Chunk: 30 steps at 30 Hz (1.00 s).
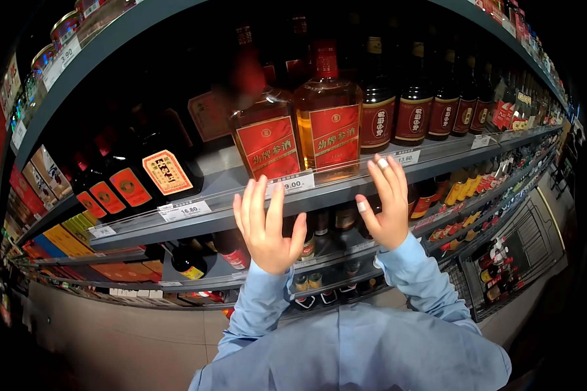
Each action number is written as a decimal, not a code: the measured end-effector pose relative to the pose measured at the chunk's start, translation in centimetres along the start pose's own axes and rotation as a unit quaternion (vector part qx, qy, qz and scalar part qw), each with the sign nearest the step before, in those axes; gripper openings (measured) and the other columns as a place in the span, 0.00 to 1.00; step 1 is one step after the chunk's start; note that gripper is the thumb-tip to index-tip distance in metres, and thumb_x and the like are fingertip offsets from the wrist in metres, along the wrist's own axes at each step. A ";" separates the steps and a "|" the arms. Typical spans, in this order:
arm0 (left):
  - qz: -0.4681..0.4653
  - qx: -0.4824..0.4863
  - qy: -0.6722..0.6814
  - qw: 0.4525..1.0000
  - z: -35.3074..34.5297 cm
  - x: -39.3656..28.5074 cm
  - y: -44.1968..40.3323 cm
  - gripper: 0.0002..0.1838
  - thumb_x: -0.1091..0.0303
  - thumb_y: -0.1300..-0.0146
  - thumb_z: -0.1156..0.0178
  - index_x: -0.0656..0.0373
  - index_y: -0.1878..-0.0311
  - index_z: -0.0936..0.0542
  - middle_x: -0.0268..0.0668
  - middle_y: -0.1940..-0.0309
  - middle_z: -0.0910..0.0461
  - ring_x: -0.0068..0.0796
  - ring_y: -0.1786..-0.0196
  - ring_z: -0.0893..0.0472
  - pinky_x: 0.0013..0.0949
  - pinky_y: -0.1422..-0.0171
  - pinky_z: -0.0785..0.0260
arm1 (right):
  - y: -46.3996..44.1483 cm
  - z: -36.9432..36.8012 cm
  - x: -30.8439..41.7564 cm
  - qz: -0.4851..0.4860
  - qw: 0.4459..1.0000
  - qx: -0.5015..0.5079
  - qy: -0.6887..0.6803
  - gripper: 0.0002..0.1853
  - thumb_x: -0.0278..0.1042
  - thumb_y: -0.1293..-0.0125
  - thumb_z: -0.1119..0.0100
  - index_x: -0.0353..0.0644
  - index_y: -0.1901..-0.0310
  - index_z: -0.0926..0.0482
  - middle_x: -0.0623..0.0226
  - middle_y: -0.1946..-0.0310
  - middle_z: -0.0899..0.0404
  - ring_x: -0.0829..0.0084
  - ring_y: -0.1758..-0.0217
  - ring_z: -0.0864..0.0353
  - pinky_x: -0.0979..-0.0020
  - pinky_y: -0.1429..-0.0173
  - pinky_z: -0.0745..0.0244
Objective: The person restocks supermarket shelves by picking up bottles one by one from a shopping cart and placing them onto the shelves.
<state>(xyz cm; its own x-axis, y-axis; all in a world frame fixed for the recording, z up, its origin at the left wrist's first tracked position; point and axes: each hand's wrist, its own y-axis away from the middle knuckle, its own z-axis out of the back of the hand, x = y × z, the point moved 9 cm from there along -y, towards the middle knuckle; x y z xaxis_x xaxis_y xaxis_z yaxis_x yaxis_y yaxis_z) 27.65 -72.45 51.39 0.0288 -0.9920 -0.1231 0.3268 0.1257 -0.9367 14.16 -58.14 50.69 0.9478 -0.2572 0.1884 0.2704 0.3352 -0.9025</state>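
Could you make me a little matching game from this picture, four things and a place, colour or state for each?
1. Left hand
2. Right hand
3. Cart
4. Sleeves

A. Light blue
B. Has white wraps on it
C. Closest to the tag ending in 9.00
D. Holds bottles

Pairs: 1-C; 2-B; 3-D; 4-A

Mid btls (332, 133) on shelf (339, 192) behind L hand (265, 231) & R hand (388, 207), L btls (166, 173) & R btls (413, 117) flanking, price tags (184, 210) along front edge, cart (542, 225) far R.
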 end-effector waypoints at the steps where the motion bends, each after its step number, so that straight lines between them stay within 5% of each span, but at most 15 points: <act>1: -0.013 0.009 0.034 0.999 -0.4 -0.6 0.9 0.26 0.69 0.53 0.41 0.64 0.47 0.27 0.49 0.45 0.30 0.49 0.39 0.34 0.50 0.33 0.50 | 0.9 0.4 0.2 -0.003 1.000 -0.004 -0.027 0.26 0.31 0.49 0.39 0.40 0.45 0.29 0.55 0.46 0.31 0.51 0.39 0.38 0.55 0.37 0.43; 3: -0.031 0.044 0.115 0.992 -1.4 -2.3 2.3 0.22 0.71 0.55 0.41 0.65 0.52 0.24 0.47 0.52 0.25 0.47 0.45 0.27 0.48 0.38 0.42 | 2.4 1.1 1.3 0.016 0.998 0.007 -0.057 0.20 0.24 0.53 0.38 0.37 0.54 0.23 0.57 0.54 0.24 0.54 0.49 0.27 0.61 0.47 0.31; 8: -0.034 0.166 0.237 0.957 -6.6 -6.1 7.4 0.14 0.74 0.57 0.38 0.63 0.63 0.21 0.40 0.65 0.20 0.39 0.59 0.21 0.36 0.51 0.30 | 8.1 1.7 -0.3 -0.020 0.987 0.136 -0.085 0.15 0.31 0.50 0.36 0.40 0.59 0.21 0.63 0.62 0.22 0.61 0.57 0.23 0.65 0.54 0.27; 20: -0.065 0.480 0.301 0.822 -19.2 -24.0 21.8 0.15 0.60 0.44 0.42 0.55 0.56 0.22 0.37 0.58 0.22 0.39 0.57 0.23 0.37 0.52 0.32 | 26.1 15.3 -12.0 -0.215 0.942 0.256 -0.041 0.09 0.34 0.43 0.44 0.37 0.67 0.22 0.60 0.68 0.21 0.59 0.61 0.24 0.64 0.57 0.27; 30: -0.115 0.525 0.409 0.738 -24.9 -45.0 26.3 0.15 0.65 0.48 0.40 0.58 0.57 0.23 0.38 0.60 0.22 0.40 0.60 0.22 0.37 0.55 0.30 | 38.4 29.5 -20.3 -0.341 0.893 0.291 -0.022 0.10 0.36 0.41 0.45 0.38 0.75 0.24 0.59 0.77 0.25 0.56 0.70 0.26 0.61 0.65 0.30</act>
<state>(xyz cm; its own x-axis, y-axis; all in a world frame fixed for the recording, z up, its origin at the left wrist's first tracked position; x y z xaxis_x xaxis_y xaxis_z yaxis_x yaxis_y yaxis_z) 11.39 -24.19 24.13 -0.5809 -0.5918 -0.5589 0.7977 -0.5505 -0.2463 10.24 -13.32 23.60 0.5312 -0.5508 0.6438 0.8177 0.5322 -0.2195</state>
